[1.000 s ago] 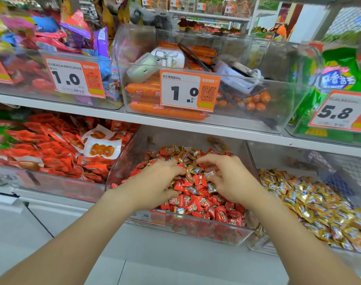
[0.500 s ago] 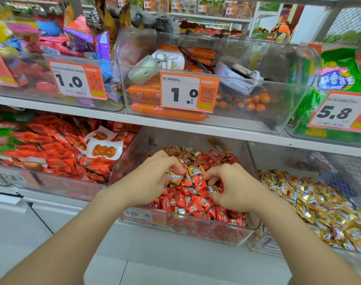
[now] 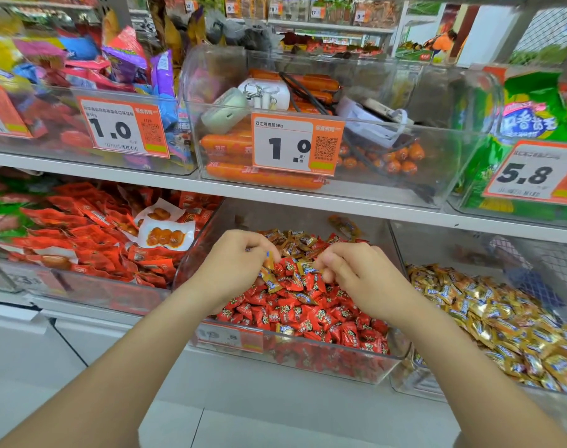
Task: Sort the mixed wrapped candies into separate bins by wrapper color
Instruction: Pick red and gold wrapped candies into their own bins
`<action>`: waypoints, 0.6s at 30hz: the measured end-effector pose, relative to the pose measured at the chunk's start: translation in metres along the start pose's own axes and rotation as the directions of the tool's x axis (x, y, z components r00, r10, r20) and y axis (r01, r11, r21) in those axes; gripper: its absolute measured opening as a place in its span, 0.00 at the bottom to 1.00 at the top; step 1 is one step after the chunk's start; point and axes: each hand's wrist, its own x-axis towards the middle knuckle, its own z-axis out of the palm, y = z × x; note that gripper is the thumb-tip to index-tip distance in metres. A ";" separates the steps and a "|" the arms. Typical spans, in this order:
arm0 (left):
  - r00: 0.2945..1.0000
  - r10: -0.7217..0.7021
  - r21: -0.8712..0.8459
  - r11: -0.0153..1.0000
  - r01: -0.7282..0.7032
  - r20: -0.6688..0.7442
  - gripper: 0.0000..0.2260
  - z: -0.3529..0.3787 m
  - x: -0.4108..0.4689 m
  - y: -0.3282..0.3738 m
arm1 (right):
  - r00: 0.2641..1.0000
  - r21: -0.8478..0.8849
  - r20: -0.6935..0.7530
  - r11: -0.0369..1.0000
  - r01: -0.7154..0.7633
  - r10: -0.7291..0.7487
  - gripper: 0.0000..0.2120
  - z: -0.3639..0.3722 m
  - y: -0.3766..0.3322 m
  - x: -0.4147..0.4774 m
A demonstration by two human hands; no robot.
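A clear middle bin on the lower shelf holds a heap of red-wrapped candies with several gold-wrapped candies mixed in on top. My left hand is curled over the heap's left side and pinches gold candies in its fingers. My right hand is over the right side, fingers closed on a gold candy. The clear bin to the right is full of gold-wrapped candies.
A bin of red snack packets stands to the left. The upper shelf overhangs the bins, carrying clear bins of sausages, green packets and price tags. White floor lies below.
Both hands have drawn toward me from the back of the heap and closed, lifting gold candies out of the red ones. The camera has shifted slightly.
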 end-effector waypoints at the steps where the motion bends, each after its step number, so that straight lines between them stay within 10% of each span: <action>1: 0.999 -0.041 -0.045 0.998 0.039 -0.030 0.21 0.000 0.002 -0.001 | 1.000 0.044 0.008 0.999 0.006 -0.007 0.14 0.002 -0.001 0.000; 9: 0.962 -0.264 -0.088 0.962 0.257 -0.075 0.16 0.003 0.006 0.003 | 0.979 -0.304 0.201 0.952 0.044 0.019 0.11 0.025 -0.011 -0.001; 18: 0.981 0.196 0.508 0.843 -0.177 0.016 0.20 -0.001 0.006 -0.014 | 0.989 0.017 -0.064 0.991 -0.135 0.136 0.18 0.010 -0.006 0.004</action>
